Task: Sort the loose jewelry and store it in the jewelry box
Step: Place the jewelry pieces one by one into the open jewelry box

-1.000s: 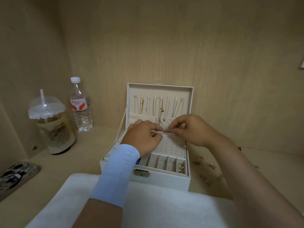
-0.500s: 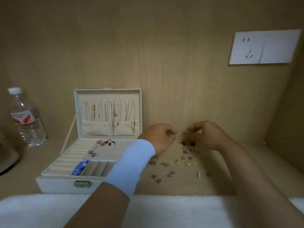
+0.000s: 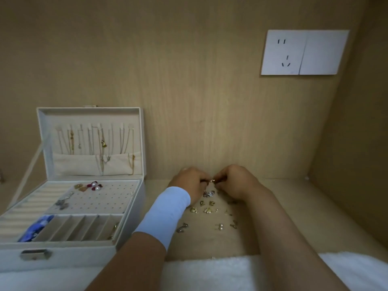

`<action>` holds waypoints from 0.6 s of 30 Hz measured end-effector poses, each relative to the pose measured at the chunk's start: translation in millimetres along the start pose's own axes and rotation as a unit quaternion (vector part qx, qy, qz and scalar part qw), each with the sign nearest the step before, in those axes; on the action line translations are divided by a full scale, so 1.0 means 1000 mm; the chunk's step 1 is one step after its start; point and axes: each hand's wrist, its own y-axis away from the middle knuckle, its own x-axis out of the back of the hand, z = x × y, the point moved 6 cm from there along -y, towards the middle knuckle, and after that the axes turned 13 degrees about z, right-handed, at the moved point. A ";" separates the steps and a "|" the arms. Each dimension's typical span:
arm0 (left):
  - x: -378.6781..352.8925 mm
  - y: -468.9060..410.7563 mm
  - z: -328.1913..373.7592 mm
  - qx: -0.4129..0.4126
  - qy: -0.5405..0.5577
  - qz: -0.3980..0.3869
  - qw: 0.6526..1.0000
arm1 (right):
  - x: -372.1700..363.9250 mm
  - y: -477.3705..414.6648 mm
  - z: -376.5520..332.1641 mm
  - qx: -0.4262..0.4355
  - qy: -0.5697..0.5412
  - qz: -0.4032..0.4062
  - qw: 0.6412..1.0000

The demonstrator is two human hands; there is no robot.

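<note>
The white jewelry box (image 3: 130, 208) stands open at the left, necklaces hanging in its lid, earrings on its peg panel and a blue item in a front compartment. Several loose earrings (image 3: 207, 210) lie scattered on the wooden shelf to the box's right. My left hand (image 3: 190, 182), with a pale blue wrist band, and my right hand (image 3: 235, 181) meet above the far end of that scatter. Together their fingertips pinch one small gold earring (image 3: 212, 181).
A white fluffy towel (image 3: 210, 274) covers the shelf's front edge. Wooden walls close in behind and at the right. A white wall socket (image 3: 302, 52) sits high on the back wall.
My view swung right, away from the box. Both hands left the box's peg panel, moved to the loose earrings and came together on a small gold piece.
</note>
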 end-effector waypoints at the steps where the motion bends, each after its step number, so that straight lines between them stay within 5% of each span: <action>1: 0.000 0.000 -0.001 0.000 0.000 0.003 1.000 | -0.001 0.000 -0.001 0.000 -0.003 -0.001 1.000; 7: 0.010 0.000 0.000 0.007 0.008 0.033 0.999 | 0.001 -0.005 -0.003 0.010 -0.055 0.025 0.998; 18: 0.081 0.015 -0.001 0.028 0.043 0.100 0.994 | 0.028 0.012 -0.068 0.023 -0.326 0.027 0.945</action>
